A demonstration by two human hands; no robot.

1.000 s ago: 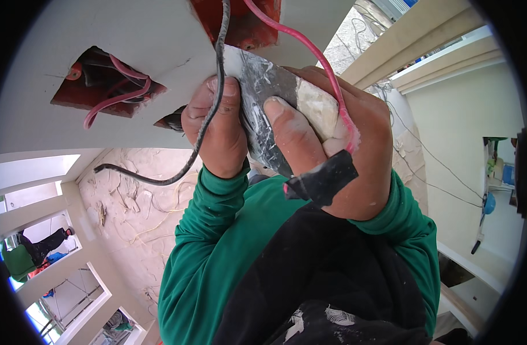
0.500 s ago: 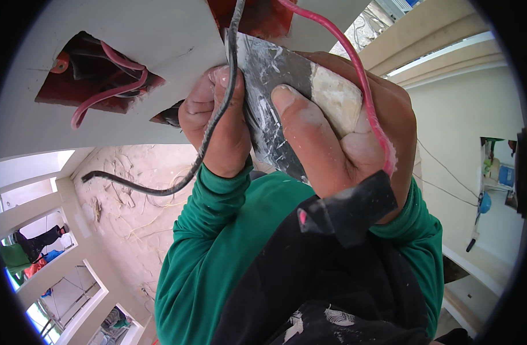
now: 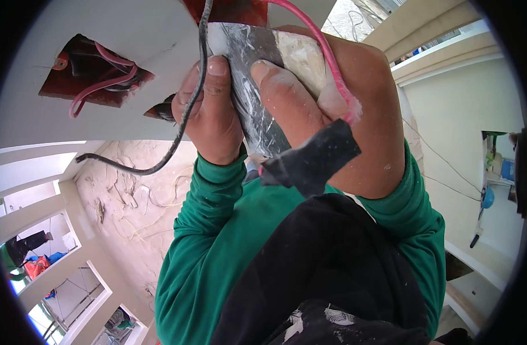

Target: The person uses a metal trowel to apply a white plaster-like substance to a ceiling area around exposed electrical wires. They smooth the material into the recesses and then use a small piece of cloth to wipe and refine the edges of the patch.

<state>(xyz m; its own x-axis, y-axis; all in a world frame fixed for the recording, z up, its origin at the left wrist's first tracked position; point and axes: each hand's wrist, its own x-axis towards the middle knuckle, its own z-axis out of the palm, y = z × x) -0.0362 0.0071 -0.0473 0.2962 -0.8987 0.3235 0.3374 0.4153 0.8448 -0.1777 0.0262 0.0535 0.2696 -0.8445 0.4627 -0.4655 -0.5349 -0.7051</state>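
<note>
A putty knife (image 3: pixel 254 95) with a wide grey metal blade smeared white is up against the pale wall, just below a red wall box. My right hand (image 3: pixel 355 109) wraps round its cream handle (image 3: pixel 305 56), the thumb lying along the blade. The fingers of my left hand (image 3: pixel 209 118) are curled, with the thumb pressed to the blade's left edge; their tips are hidden. A black wire (image 3: pixel 186 118) hangs in front of my left hand. Across my right hand runs a red wire (image 3: pixel 327 52), its end wrapped in black tape (image 3: pixel 315 158).
To the left, an open red wall box (image 3: pixel 56 86) holds loose pink and black wires (image 3: pixel 105 86). Another cut-out (image 3: pixel 163 109) sits beside my left hand. Debris and cables lie on the dusty floor (image 3: pixel 137 190). A person (image 3: pixel 27 244) shows beyond the frames at left.
Both hands and the putty knife have shifted left and slightly up in view. The red wire's taped end and the black wire also sit further left and higher.
</note>
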